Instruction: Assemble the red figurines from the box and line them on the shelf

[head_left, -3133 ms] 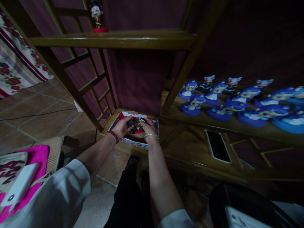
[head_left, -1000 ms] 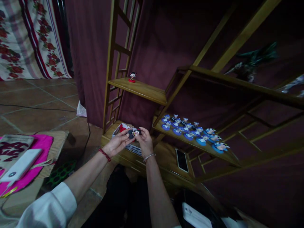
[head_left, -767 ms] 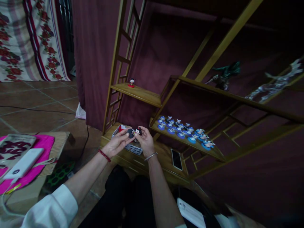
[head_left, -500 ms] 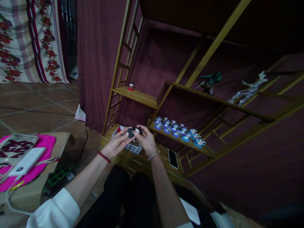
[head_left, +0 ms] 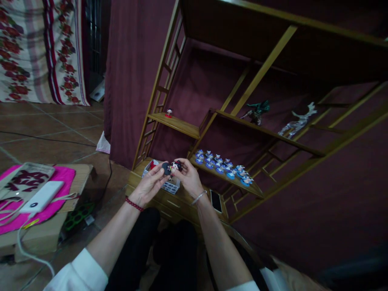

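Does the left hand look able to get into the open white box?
Probably yes: the white box sits open near the left hand, though that hand must likely release the black-based figurine first.

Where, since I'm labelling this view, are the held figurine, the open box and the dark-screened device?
Held figurine (head_left: 171, 167): head view, on its body.
Open box (head_left: 170, 187): head view, on its front wall.
Dark-screened device (head_left: 216, 201): head view, on its screen.

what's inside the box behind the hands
Inside the box, something red shows toward the back left. The left hand, right hand and figurine cover much of it; other contents can't be made out.
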### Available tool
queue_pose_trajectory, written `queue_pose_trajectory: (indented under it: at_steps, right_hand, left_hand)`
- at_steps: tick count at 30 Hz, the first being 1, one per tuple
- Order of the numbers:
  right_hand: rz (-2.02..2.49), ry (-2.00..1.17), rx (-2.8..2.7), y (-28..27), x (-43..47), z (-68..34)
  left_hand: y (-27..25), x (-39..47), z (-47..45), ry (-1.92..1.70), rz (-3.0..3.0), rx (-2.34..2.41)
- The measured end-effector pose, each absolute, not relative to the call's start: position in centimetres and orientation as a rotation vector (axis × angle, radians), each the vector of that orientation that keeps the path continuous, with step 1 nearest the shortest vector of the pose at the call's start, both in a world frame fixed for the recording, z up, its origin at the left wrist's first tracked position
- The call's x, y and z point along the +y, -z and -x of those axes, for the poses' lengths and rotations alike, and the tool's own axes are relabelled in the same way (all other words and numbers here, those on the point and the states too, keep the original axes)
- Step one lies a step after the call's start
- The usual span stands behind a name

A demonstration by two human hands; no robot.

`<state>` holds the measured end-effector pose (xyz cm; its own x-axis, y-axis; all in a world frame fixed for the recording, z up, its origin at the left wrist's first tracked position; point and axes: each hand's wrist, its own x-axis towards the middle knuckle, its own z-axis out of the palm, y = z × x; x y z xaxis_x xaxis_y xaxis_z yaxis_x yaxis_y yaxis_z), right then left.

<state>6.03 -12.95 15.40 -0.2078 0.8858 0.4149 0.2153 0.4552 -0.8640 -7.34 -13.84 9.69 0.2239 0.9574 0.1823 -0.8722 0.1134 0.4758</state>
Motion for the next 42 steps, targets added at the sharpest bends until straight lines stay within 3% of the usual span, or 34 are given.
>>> queue_pose_trajectory:
  at_steps: [31,42]
  right_hand:
    - [1.018,-0.434,-2.082,-17.0,-15.0,-7.2]
    - [1.034,-0.511,-2.080,-17.2,-15.4,-7.6]
  left_hand:
    - [-9.8,-16.0,5.8,-1.356,-0.412,0.280]
    - [-9.5,-16.2,4.9,-1.320,-0.444,0.296]
